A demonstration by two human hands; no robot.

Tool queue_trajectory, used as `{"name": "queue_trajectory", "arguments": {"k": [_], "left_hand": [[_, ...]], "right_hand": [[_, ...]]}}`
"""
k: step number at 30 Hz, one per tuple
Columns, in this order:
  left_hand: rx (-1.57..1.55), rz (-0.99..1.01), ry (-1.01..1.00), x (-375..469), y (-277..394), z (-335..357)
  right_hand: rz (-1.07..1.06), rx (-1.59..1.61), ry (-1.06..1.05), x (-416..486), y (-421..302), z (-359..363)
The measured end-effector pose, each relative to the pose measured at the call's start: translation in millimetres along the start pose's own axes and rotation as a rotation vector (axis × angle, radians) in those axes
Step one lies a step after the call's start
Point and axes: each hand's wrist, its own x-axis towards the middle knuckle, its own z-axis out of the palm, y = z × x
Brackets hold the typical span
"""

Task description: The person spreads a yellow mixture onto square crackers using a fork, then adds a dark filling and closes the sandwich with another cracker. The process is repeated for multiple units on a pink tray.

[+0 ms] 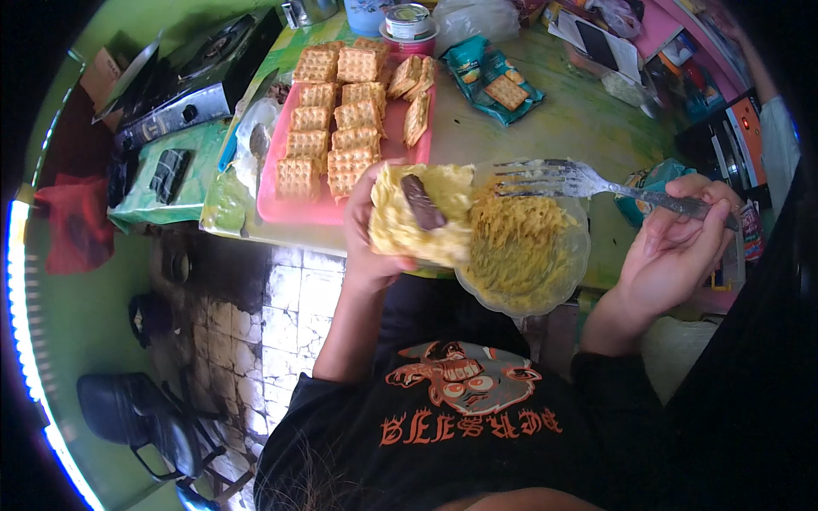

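Note:
My left hand (367, 239) grips a cracker (391, 217) thickly covered with pale yellow cream. A dark brown chocolate piece (423, 203) lies on top of the cream. In my right hand (677, 239) is a metal fork (569, 182), smeared along its tines and pointing left. Beneath the fork stands a clear scalloped bowl (578, 268) with a yellow-brown mash (517, 243) spread over its inside. Behind my left hand, a pink tray (300, 214) carries rows of filled cracker sandwiches (358, 115).
An opened teal cracker packet (470, 70) has one cracker (507, 92) on it. Another teal packet (639, 191) lies by my right hand. A tin (408, 22) and a plastic bag (476, 19) stand at the back. Left are a gas stove (192, 96) and a chair (140, 415).

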Motion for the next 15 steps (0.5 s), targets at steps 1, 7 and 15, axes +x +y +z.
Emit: {"name": "queue_trajectory", "arguments": {"k": [1,7,15], "left_hand": [[-0.109,-0.136,0.072,0.0,-1.1,-1.1],[0.064,-0.016,-0.065,8.1,-11.9,-6.3],[0.314,0.191,-0.087,5.8,-28.6,2.3]], "right_hand": [[0.021,0.025,0.012,-0.5,3.5,-4.4],[0.178,-0.266,0.208,-2.2,30.8,-38.2],[0.636,-0.506,-0.429,-26.2,59.1,-63.7]]}}
